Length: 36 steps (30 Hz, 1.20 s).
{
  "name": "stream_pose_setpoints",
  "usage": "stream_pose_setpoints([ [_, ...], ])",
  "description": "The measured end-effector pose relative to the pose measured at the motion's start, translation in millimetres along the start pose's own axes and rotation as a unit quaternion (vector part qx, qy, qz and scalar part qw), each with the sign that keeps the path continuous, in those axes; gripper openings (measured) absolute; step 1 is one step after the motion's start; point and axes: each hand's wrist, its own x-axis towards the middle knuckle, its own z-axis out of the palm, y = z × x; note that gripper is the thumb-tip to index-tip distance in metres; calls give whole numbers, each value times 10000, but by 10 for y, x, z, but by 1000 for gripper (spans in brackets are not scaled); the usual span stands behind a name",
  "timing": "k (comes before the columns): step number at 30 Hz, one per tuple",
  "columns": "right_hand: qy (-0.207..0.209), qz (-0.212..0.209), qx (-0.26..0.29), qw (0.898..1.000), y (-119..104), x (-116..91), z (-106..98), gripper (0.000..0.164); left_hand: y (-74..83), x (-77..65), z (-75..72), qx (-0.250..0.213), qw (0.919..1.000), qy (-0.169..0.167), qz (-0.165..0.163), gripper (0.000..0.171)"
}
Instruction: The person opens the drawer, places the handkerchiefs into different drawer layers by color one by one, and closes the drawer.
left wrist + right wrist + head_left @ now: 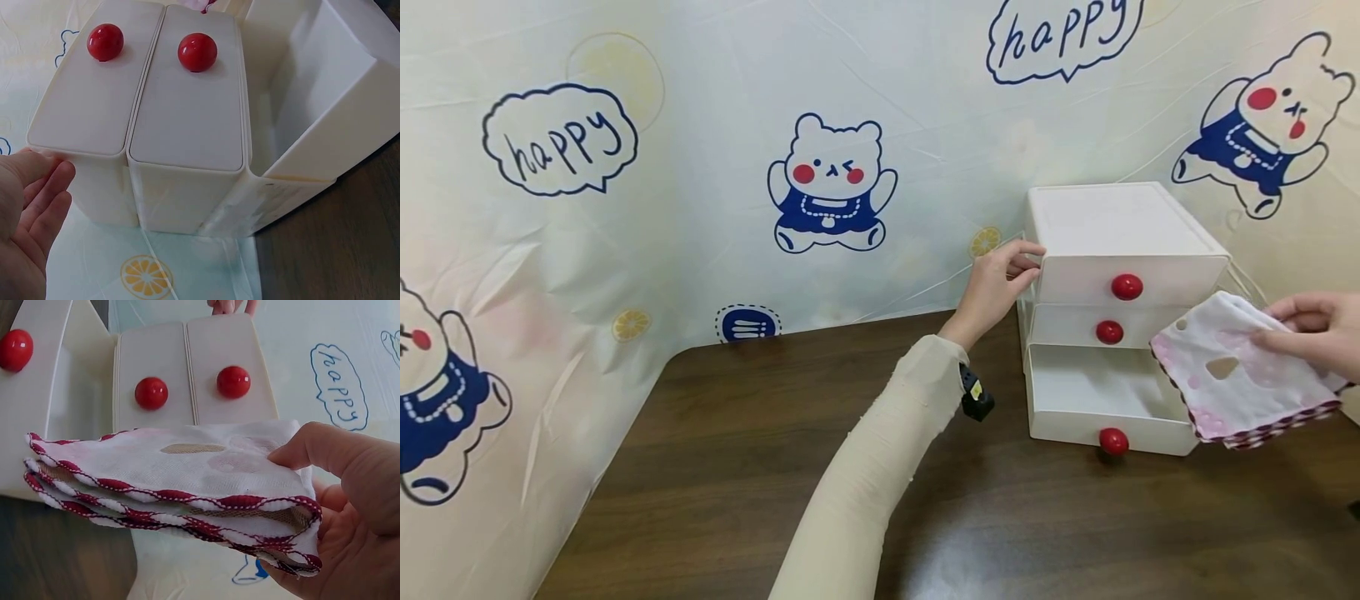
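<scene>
A folded white cloth with pink and tan spots and a dark red checked edge hangs from my right hand, pinched between thumb and fingers. In the right wrist view the cloth shows several stacked layers, with the right thumb on top. It is in front of the right side of a white three-drawer box. The bottom drawer is pulled out, and its visible inside is bare. My left hand rests at the box's upper left front corner, fingertips touching the edge beside the top drawer.
Red round knobs stick out from the drawer fronts. The box stands on a dark wooden table against a pale wall sheet printed with bears, lemon slices and "happy" bubbles. A black band sits at the left wrist.
</scene>
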Motion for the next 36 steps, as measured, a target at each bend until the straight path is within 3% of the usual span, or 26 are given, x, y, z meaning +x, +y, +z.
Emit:
stream_pose_setpoints([
  [2, -58, 59, -762, 9971, -71, 8, 23, 29, 0, 1, 2, -9, 10000, 0, -14, 25],
  [4, -136, 73, -1313, 9912, -131, 24, 47, 23, -6, 5, 6, 0, 10000, 3, -20, 25],
  [7, -261, -22, -1779, 9837, -219, 45, 96, 8, -9, 8, 9, -5, 10000, 11, -1, 25],
  [9, -365, -71, -1814, 9827, -275, 58, 133, 7, -13, 11, 10, 12, 10000, 21, 20, 25],
  [13, -550, -101, -2054, 9771, -407, 77, 224, 26, -21, 10, 13, 5, 10000, 24, 34, 25],
  [23, -697, -428, -2044, 9755, -582, 154, 418, 24, -21, 11, 17, 65, 9999, 67, 102, 24],
  [31, -762, -709, -1531, 9827, -611, 221, 526, 16, -32, 9, 17, 14, 9999, 81, 100, 24],
  [36, -679, -828, -1517, 9826, -633, 259, 579, 17, -41, 10, 22, -16, 9998, 99, 144, 24],
])
